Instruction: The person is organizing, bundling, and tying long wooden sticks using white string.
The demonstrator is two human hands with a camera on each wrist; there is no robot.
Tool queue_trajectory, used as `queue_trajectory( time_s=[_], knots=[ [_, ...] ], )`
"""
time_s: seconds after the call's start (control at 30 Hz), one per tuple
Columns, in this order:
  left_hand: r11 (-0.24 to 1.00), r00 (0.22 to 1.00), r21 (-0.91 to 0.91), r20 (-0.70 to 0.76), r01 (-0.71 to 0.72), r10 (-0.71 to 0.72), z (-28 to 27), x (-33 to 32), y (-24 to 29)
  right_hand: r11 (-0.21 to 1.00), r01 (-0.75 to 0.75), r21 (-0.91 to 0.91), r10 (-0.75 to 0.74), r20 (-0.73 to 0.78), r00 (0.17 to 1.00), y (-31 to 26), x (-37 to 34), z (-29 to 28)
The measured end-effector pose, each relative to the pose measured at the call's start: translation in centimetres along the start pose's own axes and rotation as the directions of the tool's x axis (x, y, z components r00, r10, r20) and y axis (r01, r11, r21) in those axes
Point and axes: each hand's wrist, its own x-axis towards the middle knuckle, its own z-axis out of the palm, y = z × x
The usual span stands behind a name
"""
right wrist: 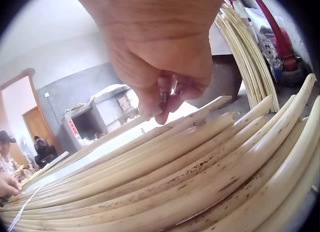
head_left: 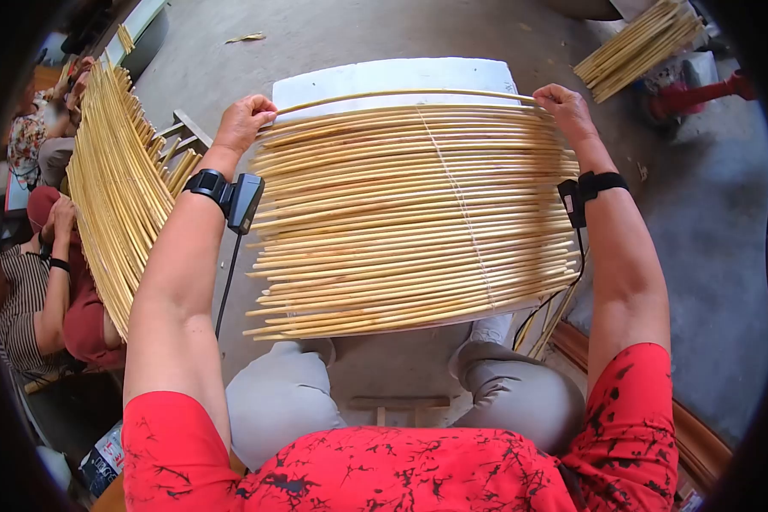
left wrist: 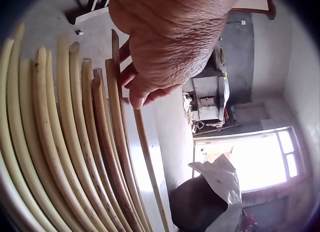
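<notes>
A single pale stalk [head_left: 401, 92] stretches between both hands, above the far edge of a mat of parallel stalks [head_left: 358, 196]. My left hand [head_left: 246, 121] pinches its left end; in the left wrist view thumb and fingers [left wrist: 137, 94] close on that stalk [left wrist: 150, 167]. At the other end, my right hand [head_left: 565, 109] pinches it, and the right wrist view shows the fingertips [right wrist: 155, 112] on it. White string [head_left: 456, 188] crosses the mat, which rests on a white board [head_left: 392, 75].
People sit at the left by another stalk mat [head_left: 115, 188]. A bundle of stalks [head_left: 640, 47] lies at the upper right, near a red metal piece [head_left: 700, 96]. A wooden frame [head_left: 401, 403] is on the floor between the legs.
</notes>
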Motion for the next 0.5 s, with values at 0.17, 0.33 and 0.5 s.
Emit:
queue_trajectory(
  time_s=[0.17, 0.33, 0.5],
  knots=[
    [0.989, 0.991, -0.060, -0.009, 0.132, -0.133, 0.1, -0.6, 0.8, 0.984, 0.012, -0.177, -0.012, 0.002, 1.000, -1.3, -0.4, 0.6],
    [0.966, 0.985, -0.197, 0.055, 0.169, -0.161, -0.4, -0.8, 0.9, 0.989, 0.015, -0.147, -0.016, -0.007, 1.000, -0.7, -0.3, 0.8],
    [0.934, 0.982, -0.303, 0.064, 0.188, -0.177, -0.4, -0.9, 0.8, 0.984, -0.003, -0.177, 0.005, 0.008, 1.000, -0.8, -0.3, 0.8]
  ],
)
